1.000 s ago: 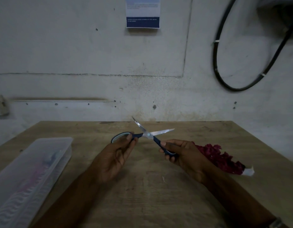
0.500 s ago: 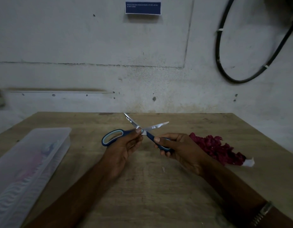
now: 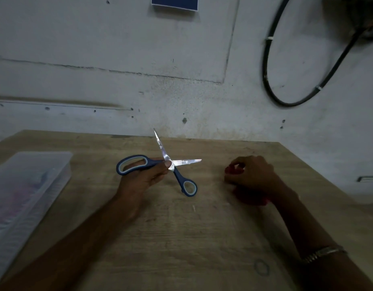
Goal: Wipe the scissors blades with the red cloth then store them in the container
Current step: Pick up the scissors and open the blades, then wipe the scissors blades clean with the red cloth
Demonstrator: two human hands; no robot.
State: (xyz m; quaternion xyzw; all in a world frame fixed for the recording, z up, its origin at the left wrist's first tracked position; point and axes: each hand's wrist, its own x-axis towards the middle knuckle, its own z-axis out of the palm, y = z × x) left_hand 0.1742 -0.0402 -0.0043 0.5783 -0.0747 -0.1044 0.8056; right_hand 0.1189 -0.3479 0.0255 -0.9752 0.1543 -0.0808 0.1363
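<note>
The blue-handled scissors [image 3: 182,162] are spread wide open above the middle of the wooden table [image 3: 181,238], one blade pointing up and away, the other to the right. My left hand [image 3: 143,177] grips them at the large handle loop and the pivot. The small handle loop hangs free toward me. My right hand [image 3: 252,175] rests on the red cloth [image 3: 233,170] at the right, fingers closing over it. Most of the cloth is hidden under that hand. A translucent plastic container [image 3: 62,164] lies at the left edge.
A stained wall rises right behind the table's far edge. A black cable loop [image 3: 271,95] hangs on the wall at upper right. Something pink shows faintly inside the container.
My right hand has let go of the small scissors handle and moved right onto the red cloth. My left hand now holds the open scissors alone.
</note>
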